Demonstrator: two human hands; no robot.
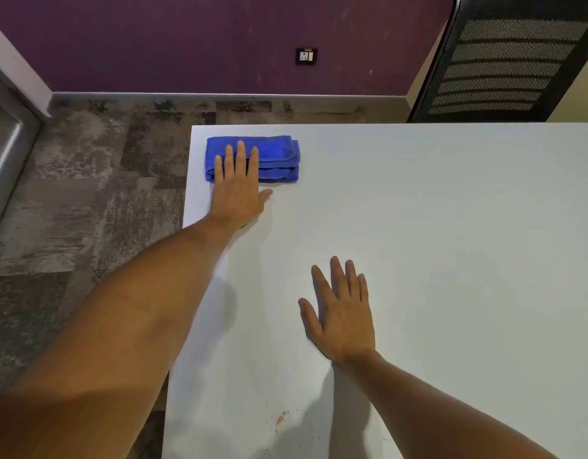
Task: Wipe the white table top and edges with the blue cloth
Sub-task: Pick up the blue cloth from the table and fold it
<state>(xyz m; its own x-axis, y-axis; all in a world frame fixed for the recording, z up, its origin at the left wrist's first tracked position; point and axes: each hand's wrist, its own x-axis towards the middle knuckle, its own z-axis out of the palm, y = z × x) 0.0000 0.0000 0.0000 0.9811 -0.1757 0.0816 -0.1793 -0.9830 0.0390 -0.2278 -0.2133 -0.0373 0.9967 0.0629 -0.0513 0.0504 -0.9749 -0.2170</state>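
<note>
A folded blue cloth (276, 157) lies near the far left corner of the white table (451, 226). My left hand (238, 190) lies flat with straight fingers resting on the cloth's left half, its thumb on the bare table top. My right hand (342, 313) rests flat and spread on the table nearer to me, holding nothing. A small brownish stain (280, 419) marks the table top near its front.
A black mesh chair (504, 61) stands behind the table's far right edge. Left of the table is mottled grey floor (87, 193), with a purple wall (220, 38) and a wall socket (306, 56) behind. The table's left edge runs beneath my left forearm.
</note>
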